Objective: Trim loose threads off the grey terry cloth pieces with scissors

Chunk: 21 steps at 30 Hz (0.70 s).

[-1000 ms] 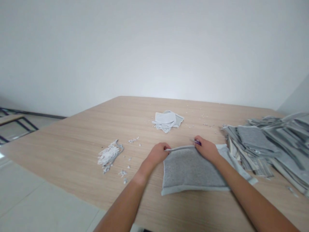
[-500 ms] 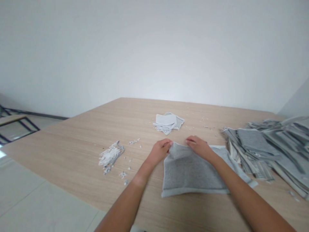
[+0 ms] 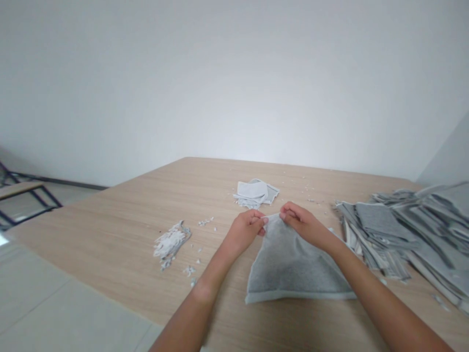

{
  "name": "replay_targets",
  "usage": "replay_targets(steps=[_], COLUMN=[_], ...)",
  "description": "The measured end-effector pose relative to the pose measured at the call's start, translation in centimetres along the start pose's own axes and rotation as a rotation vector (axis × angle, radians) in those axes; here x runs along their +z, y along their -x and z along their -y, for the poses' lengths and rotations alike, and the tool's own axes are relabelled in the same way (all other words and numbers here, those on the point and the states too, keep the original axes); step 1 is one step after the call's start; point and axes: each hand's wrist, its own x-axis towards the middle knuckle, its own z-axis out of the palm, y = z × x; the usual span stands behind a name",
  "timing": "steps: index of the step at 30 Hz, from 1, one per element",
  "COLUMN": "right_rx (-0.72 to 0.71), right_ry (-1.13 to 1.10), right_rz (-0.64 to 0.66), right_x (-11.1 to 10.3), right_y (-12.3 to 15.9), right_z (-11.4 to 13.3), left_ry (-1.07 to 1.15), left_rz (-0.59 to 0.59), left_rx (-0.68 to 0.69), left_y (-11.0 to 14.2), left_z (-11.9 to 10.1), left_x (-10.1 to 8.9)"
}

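At cloth edge, LH nr RH

Pale-edged grey cloth lies on the tabletop, far edge pinched up

Cloth grey, pale-edged; pile grey, partly striped; table beige, wood-grained; wall whitish

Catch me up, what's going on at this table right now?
A person is handling a piece of gray cloth. The left hand and right hand pinch its far edge close together, while its pale near border spreads out on the table. To the left lies a clump of white scraps with loose bits around it. Beyond the hands is a small pile of pale pieces, and a larger heap of gray fabric lies to the right.
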Motion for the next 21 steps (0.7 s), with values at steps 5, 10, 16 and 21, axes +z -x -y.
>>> replay_targets(steps=[5,10,16,21], right_rx=[-0.032,-0.05,-0.009,0.068], right_ry=[0.024,0.033,-0.016,-0.168], right_rz=[-0.047,-0.089,-0.107,-0.118], right_x=[-1.0,-1.7,-2.1,-2.0], right_y=[1.3,2.6,4.1,5.2], right_z=[2.3,3.9,6.6,8.6], left_ry=[0.064,0.168,0.216,0.246], left_rz=[0.105,0.14,0.232,0.284], left_rx=[0.07,-0.001,0.013,0.028], left_y=[2.0,3.9,5.4,6.3], left_z=[-3.5,-5.5,-7.0,-8.1], left_x=[-0.5,-0.7,-0.6,-0.8])
